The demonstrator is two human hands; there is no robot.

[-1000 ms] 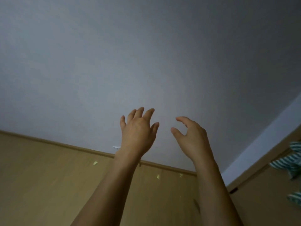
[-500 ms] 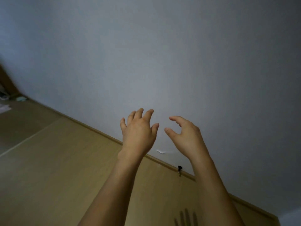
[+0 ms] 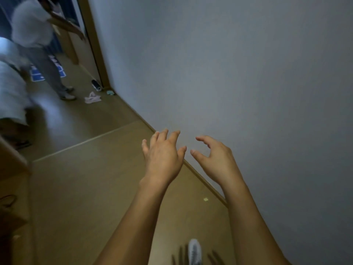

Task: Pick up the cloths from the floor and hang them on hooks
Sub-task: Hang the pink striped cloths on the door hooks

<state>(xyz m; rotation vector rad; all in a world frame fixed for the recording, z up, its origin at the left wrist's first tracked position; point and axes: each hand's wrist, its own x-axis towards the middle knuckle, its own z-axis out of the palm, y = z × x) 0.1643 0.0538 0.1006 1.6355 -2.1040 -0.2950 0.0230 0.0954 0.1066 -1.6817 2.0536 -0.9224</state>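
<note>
Dim room, grey wall [image 3: 238,73], tan floor [image 3: 86,188], wooden door frame [image 3: 95,44]

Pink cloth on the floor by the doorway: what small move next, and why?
Probably step toward the pink cloth. Both the left hand and the right hand are held out with nothing in them, and the cloth lies far ahead on the floor, beside another person's shoes.
</note>
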